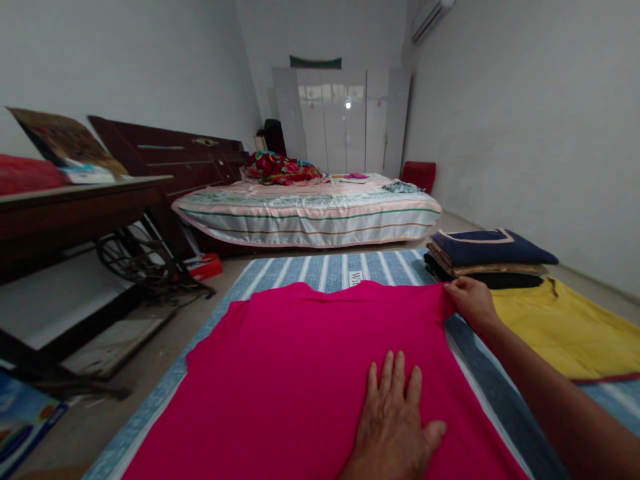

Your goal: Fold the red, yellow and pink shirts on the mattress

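Observation:
A bright pink T-shirt [280, 373] lies spread out on a blue-and-white striped cover [280, 270]. My left hand [395, 420] rests flat on the shirt's right half, fingers stretched forward and thumb out to the side. At the shirt's far right corner, my right hand [470, 300] pinches the edge of the sleeve. Just beyond that hand sits a stack of folded clothes with a navy garment [495, 247] on top. A yellow garment [575, 327] lies beside my right forearm.
A bed [310, 217] with a striped sheet stands ahead, a red floral bundle [280, 167] on it. To the left is a sewing machine table [75, 193] with an iron treadle below. A red box [205, 265] lies on the floor. White wardrobes [335, 120] line the back wall.

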{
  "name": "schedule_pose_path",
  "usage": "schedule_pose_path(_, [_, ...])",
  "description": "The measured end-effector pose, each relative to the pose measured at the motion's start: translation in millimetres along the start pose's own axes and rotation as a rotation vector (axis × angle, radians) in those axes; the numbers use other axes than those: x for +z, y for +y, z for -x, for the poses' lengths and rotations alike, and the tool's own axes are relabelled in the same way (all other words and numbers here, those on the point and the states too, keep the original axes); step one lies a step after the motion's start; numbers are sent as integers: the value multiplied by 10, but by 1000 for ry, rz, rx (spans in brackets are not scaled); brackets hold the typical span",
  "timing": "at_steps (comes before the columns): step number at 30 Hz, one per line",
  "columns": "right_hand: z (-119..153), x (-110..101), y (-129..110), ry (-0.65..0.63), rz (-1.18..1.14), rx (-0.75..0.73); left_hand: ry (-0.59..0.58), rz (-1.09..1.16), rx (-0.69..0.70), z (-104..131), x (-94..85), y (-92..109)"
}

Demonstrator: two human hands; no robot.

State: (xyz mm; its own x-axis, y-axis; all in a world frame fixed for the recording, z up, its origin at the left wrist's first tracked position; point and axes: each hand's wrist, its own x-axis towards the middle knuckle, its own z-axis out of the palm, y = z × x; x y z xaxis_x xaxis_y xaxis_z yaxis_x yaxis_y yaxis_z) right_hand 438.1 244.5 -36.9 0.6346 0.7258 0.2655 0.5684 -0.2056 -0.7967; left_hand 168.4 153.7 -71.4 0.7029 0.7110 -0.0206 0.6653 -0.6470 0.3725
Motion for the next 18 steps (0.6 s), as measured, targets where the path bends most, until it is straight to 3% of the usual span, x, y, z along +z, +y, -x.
schedule_pose_path(7, [223, 324, 140, -36, 182, -67, -95, 25, -47, -9, -71, 15])
schedule_pose_path(11, [260, 424, 207, -53, 168, -90, -153, 19, -79, -88, -317, 55])
schedule_pose_path(14, [242, 429, 252, -55, 151, -96, -48, -71, -76, -448, -655, -80])
schedule_pose_path(18, [232, 425, 272, -52, 129, -107, 111, -279, -111, -1252, -1075, -520])
